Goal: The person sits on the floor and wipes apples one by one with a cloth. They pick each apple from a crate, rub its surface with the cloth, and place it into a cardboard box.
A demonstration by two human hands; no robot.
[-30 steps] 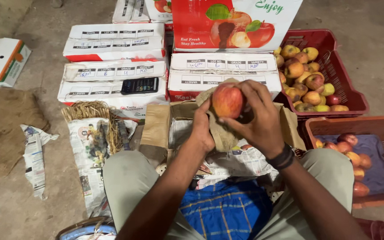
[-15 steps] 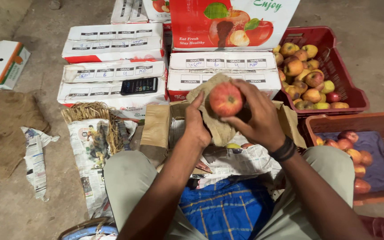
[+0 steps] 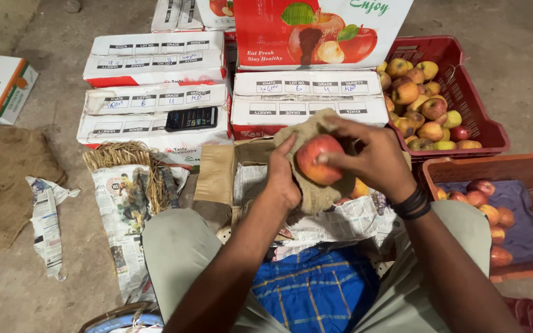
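Note:
A red apple (image 3: 317,160) sits between both hands in front of my chest. My right hand (image 3: 374,157) grips it from the right, fingers curled over its top. My left hand (image 3: 284,176) holds a brown burlap cloth (image 3: 316,191) that wraps under and behind the apple. Below them lies an open cardboard box (image 3: 217,176) lined with newspaper (image 3: 331,225), with another apple partly visible inside.
Stacked white and red fruit cartons (image 3: 155,58) stand ahead, a dark calculator (image 3: 192,118) on one. A red crate (image 3: 467,92) of apples sits at the right, an orange crate (image 3: 525,169) with apples nearer. Straw (image 3: 128,154) and newspaper (image 3: 121,213) lie left.
Both hands have lowered a little with the apple and cloth. My right hand has turned over the apple, its fingers now covering the top.

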